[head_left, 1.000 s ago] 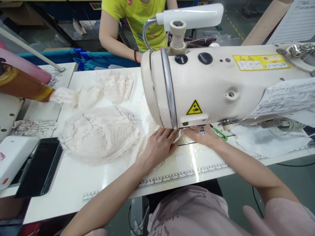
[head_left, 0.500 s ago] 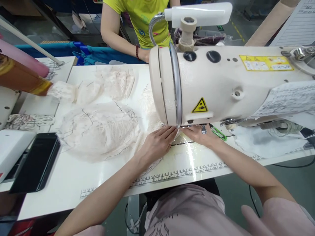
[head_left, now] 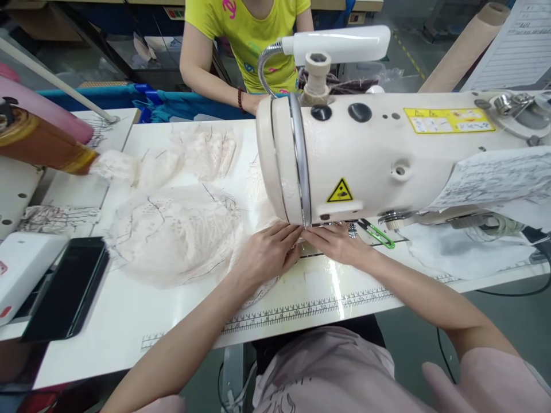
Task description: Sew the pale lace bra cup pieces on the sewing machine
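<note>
A cream sewing machine [head_left: 387, 155] fills the right half of the white table [head_left: 129, 321]. Both my hands meet under its head. My left hand [head_left: 267, 252] lies flat, fingers stretched, pressing pale lace fabric [head_left: 176, 235] against the table. My right hand [head_left: 336, 244] rests beside it with fingers extended on the same fabric near the needle area. Its fingertips are partly hidden by the machine head. The lace spreads in a heap to the left of my hands.
A black phone [head_left: 64, 289] and a white box [head_left: 21, 269] sit at the left edge. A brown and pink roll [head_left: 38, 140] lies far left. A person in a yellow shirt [head_left: 245, 40] stands across the table. Green snips [head_left: 379, 234] lie under the machine.
My hands have drawn slightly closer together under the machine head. The view has shifted a little; the fabric heap has not visibly moved.
</note>
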`<state>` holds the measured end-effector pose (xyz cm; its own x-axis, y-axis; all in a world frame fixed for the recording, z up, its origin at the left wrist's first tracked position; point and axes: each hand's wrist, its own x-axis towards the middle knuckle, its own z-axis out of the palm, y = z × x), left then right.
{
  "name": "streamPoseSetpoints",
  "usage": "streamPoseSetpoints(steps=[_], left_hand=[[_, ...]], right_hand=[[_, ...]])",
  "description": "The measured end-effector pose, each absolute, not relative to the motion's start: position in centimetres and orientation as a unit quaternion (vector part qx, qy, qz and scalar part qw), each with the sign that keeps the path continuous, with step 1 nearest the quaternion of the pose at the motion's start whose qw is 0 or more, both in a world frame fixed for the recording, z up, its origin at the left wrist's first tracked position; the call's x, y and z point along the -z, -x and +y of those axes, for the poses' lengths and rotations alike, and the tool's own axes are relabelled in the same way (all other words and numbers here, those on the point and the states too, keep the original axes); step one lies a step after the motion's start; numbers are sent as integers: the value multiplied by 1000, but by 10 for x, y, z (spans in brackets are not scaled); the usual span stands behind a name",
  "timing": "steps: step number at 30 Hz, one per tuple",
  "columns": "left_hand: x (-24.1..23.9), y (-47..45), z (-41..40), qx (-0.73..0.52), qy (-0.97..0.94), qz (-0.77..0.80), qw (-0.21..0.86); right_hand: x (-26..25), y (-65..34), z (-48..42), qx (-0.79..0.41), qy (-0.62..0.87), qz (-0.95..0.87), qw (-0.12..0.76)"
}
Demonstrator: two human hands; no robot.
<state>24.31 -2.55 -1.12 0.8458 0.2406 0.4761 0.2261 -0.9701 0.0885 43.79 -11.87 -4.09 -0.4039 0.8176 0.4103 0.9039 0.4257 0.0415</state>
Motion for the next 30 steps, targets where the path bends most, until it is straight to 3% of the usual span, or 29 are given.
streamPoseSetpoints(steps=[13, 21, 30], left_hand=[[18, -239, -22, -237, -966, 97, -21], [16, -240, -25, -218, -970, 105, -30], [12, -243, -34, -180, -972, 149, -24]], right_hand=[[49, -439, -117, 133, 495, -834, 203], [43, -438, -125, 120, 523, -825, 177], [22, -440, -123, 297, 501, -795, 171]])
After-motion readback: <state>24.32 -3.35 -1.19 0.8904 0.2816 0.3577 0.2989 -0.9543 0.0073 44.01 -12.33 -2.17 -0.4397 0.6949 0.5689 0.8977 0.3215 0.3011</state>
